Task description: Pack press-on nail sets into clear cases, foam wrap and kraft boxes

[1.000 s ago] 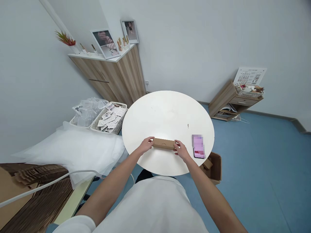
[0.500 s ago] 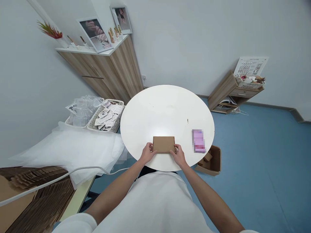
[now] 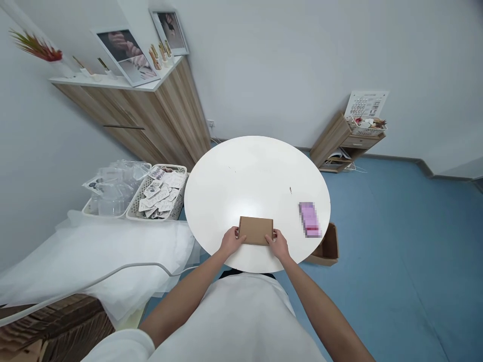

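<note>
A small flat brown cardboard box point(image 3: 255, 230) lies on the near edge of the round white table point(image 3: 256, 186). My left hand point(image 3: 231, 241) grips its left end with curled fingers. My right hand point(image 3: 278, 244) grips its right end the same way. Both hands rest on the tabletop close to my body. A phone with a pink screen point(image 3: 310, 219) lies on the table to the right of the box, apart from my right hand.
An open cardboard carton point(image 3: 327, 246) sits on the blue floor under the table's right edge. Two white baskets point(image 3: 156, 198) of cards and clear packets stand left on a white-covered surface. A wooden cabinet point(image 3: 151, 110) and a low shelf point(image 3: 341, 143) line the wall.
The box went from standing on its edge to lying flat on the table, and my hands drew it nearer to me. The view has swung a little to the right.
</note>
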`<action>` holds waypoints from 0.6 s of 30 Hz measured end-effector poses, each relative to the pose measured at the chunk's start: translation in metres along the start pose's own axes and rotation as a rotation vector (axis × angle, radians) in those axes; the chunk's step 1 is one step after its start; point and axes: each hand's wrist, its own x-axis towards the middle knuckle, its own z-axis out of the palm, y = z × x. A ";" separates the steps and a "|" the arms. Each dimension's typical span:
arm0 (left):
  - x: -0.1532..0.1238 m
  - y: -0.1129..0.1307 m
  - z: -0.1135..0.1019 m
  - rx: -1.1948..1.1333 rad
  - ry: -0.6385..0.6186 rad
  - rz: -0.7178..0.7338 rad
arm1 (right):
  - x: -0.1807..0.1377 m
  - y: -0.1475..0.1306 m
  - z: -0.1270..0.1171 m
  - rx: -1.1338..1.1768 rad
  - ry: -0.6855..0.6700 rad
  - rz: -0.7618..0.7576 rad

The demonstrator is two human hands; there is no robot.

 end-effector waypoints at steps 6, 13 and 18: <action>0.005 -0.013 0.002 -0.069 -0.106 -0.040 | -0.008 -0.004 0.020 0.211 -0.017 0.115; 0.002 -0.012 0.001 -0.398 -0.171 -0.138 | -0.005 0.000 0.020 0.361 -0.011 0.156; 0.002 -0.010 -0.006 -0.391 -0.191 -0.115 | -0.010 -0.004 0.018 0.403 -0.013 0.182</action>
